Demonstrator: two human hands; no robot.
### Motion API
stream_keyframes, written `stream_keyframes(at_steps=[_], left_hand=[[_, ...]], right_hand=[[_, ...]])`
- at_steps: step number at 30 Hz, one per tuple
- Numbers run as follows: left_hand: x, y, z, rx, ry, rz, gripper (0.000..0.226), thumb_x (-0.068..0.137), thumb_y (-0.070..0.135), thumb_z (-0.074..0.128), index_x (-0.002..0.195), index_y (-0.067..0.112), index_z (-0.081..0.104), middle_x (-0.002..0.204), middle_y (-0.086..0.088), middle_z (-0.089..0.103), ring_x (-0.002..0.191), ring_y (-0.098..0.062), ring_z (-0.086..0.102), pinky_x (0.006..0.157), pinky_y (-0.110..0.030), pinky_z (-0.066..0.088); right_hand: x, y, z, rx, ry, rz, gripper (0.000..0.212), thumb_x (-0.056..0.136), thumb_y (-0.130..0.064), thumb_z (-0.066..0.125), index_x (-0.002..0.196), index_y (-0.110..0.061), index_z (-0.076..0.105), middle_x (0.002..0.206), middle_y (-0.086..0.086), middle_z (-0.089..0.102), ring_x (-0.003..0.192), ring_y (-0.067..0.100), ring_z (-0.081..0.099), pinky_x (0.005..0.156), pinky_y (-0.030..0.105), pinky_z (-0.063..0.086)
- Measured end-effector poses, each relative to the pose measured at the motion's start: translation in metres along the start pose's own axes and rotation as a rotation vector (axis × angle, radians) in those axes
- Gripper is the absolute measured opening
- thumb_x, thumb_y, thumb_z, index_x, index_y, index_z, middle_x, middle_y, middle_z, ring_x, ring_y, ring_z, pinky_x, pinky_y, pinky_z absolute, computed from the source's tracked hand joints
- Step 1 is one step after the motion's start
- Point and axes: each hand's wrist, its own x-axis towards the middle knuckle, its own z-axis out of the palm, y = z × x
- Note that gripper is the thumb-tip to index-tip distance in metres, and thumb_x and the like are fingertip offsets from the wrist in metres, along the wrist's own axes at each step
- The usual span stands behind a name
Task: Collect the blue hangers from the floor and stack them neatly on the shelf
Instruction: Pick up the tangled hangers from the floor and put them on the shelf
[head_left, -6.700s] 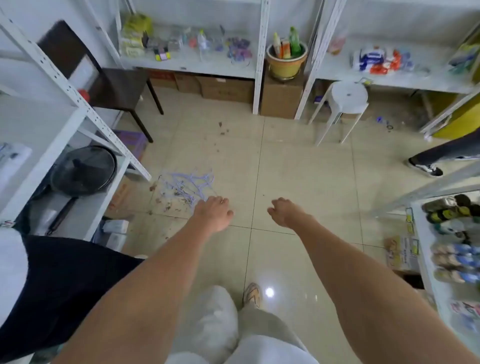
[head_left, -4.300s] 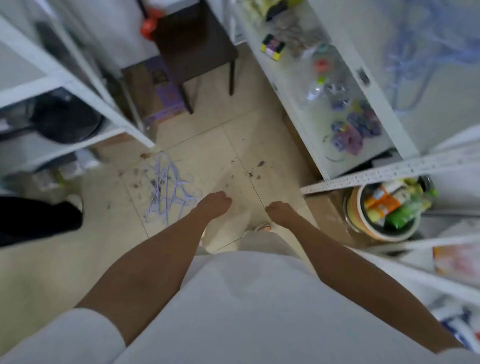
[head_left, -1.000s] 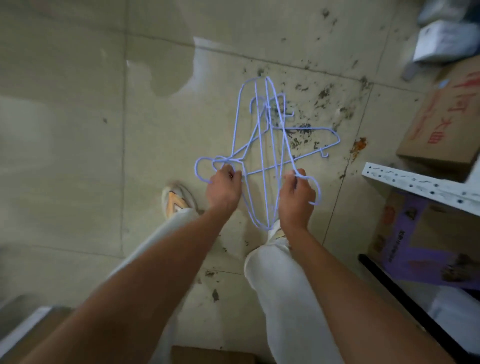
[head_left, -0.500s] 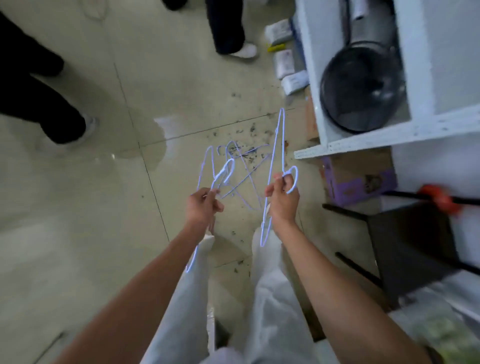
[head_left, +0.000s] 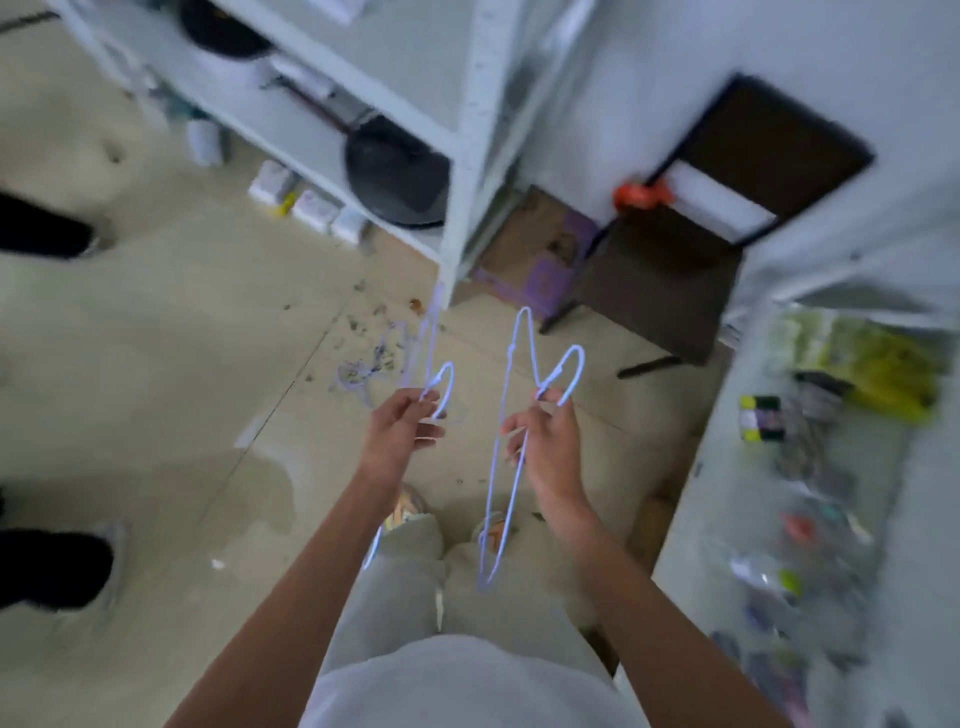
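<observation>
My left hand pinches the hook of one thin blue wire hanger, which stands edge-on above the floor. My right hand grips a second blue hanger by its hook, its frame hanging down past my knee. More blue hangers lie tangled on the dirty tiles just beyond my left hand. A white shelf runs along the right, its surface strewn with small packets.
A white metal rack stands ahead with a black pan on its low shelf. A dark chair and a purple box sit behind it. Another person's dark legs and shoes are at the left edge.
I have stood up and turned right with one hanger in each hand. The rest of the pile stays on the floor, and the right shelf has come into view.
</observation>
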Motion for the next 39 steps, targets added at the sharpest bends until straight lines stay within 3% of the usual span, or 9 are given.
stream_keyframes(at_steps=[9, 13, 18, 24, 28, 31, 34, 37, 39], left_hand=[[-0.089, 0.044, 0.142, 0.335, -0.534, 0.082, 0.018, 0.102, 0.011, 0.056, 0.111, 0.016, 0.071, 0.088, -0.003, 0.083, 0.068, -0.015, 0.076, 0.072, -0.030, 0.057], [-0.137, 0.048, 0.206, 0.502, -0.862, 0.159, 0.022, 0.107, 0.005, 0.049, 0.118, 0.011, 0.067, 0.096, -0.014, 0.082, 0.068, -0.018, 0.077, 0.067, -0.024, 0.063], [-0.188, 0.029, 0.287, 0.664, -1.143, 0.188, 0.024, 0.104, -0.007, 0.047, 0.118, -0.004, 0.066, 0.098, -0.030, 0.078, 0.066, -0.022, 0.076, 0.062, -0.024, 0.061], [-0.236, 0.009, 0.375, 0.862, -1.358, 0.309, 0.033, 0.100, -0.006, 0.057, 0.095, 0.017, 0.080, 0.090, -0.018, 0.081, 0.065, -0.022, 0.077, 0.060, -0.037, 0.063], [-0.261, 0.011, 0.436, 1.118, -1.447, 0.892, 0.026, 0.102, 0.015, 0.063, 0.091, 0.035, 0.075, 0.086, 0.007, 0.082, 0.078, -0.014, 0.079, 0.073, -0.040, 0.064], [-0.287, 0.016, 0.479, 1.206, -1.435, 1.512, 0.013, 0.100, 0.020, 0.066, 0.097, 0.031, 0.073, 0.076, 0.011, 0.078, 0.063, -0.011, 0.075, 0.058, -0.030, 0.058], [-0.301, 0.005, 0.526, 1.263, -1.444, 1.884, 0.010, 0.095, 0.019, 0.073, 0.099, 0.027, 0.074, 0.074, 0.004, 0.075, 0.062, -0.028, 0.072, 0.051, -0.030, 0.050], [-0.306, -0.022, 0.576, 1.287, -1.610, 2.196, 0.037, 0.071, -0.002, 0.083, 0.099, 0.022, 0.077, 0.074, -0.001, 0.074, 0.061, -0.027, 0.072, 0.047, -0.034, 0.053], [-0.307, -0.042, 0.604, 1.249, -1.734, 2.399, 0.043, 0.057, -0.006, 0.085, 0.092, 0.019, 0.077, 0.066, -0.001, 0.069, 0.054, -0.025, 0.068, 0.042, -0.030, 0.048]], right_hand=[[-0.125, -0.054, -0.174, 0.016, 0.499, -0.142, 0.032, 0.085, -0.045, 0.073, 0.075, -0.014, 0.071, 0.061, -0.004, 0.071, 0.055, 0.005, 0.064, 0.055, 0.021, 0.054], [-0.185, -0.058, -0.246, 0.091, 0.853, -0.159, 0.032, 0.097, -0.040, 0.065, 0.073, -0.020, 0.068, 0.065, 0.009, 0.072, 0.055, 0.025, 0.069, 0.055, 0.037, 0.055], [-0.240, -0.037, -0.325, 0.465, 1.258, -0.110, 0.038, 0.106, -0.027, 0.055, 0.073, -0.013, 0.066, 0.060, 0.004, 0.069, 0.049, 0.016, 0.065, 0.051, 0.027, 0.052], [-0.277, 0.003, -0.398, 1.204, 1.327, 0.016, 0.033, 0.105, -0.031, 0.058, 0.078, -0.014, 0.069, 0.072, 0.005, 0.076, 0.064, 0.014, 0.070, 0.067, 0.027, 0.053], [-0.277, 0.026, -0.437, 1.520, 1.388, -0.007, 0.031, 0.108, -0.031, 0.052, 0.086, -0.014, 0.066, 0.079, 0.004, 0.077, 0.075, 0.018, 0.071, 0.073, 0.030, 0.057], [-0.266, 0.034, -0.468, 1.752, 1.377, -0.086, 0.033, 0.111, -0.032, 0.043, 0.094, -0.012, 0.063, 0.095, 0.009, 0.072, 0.082, 0.022, 0.068, 0.079, 0.034, 0.055], [-0.250, 0.043, -0.496, 1.872, 1.429, -0.144, 0.039, 0.113, -0.032, 0.028, 0.112, -0.006, 0.058, 0.108, 0.015, 0.067, 0.094, 0.031, 0.067, 0.089, 0.040, 0.055], [-0.232, 0.045, -0.507, 1.905, 1.437, -0.125, 0.040, 0.111, -0.029, 0.028, 0.101, -0.002, 0.055, 0.114, 0.022, 0.061, 0.104, 0.035, 0.061, 0.098, 0.042, 0.052], [-0.222, 0.041, -0.505, 1.925, 1.380, -0.112, 0.036, 0.110, -0.032, 0.036, 0.088, -0.007, 0.052, 0.096, 0.019, 0.055, 0.086, 0.030, 0.058, 0.083, 0.035, 0.051]])
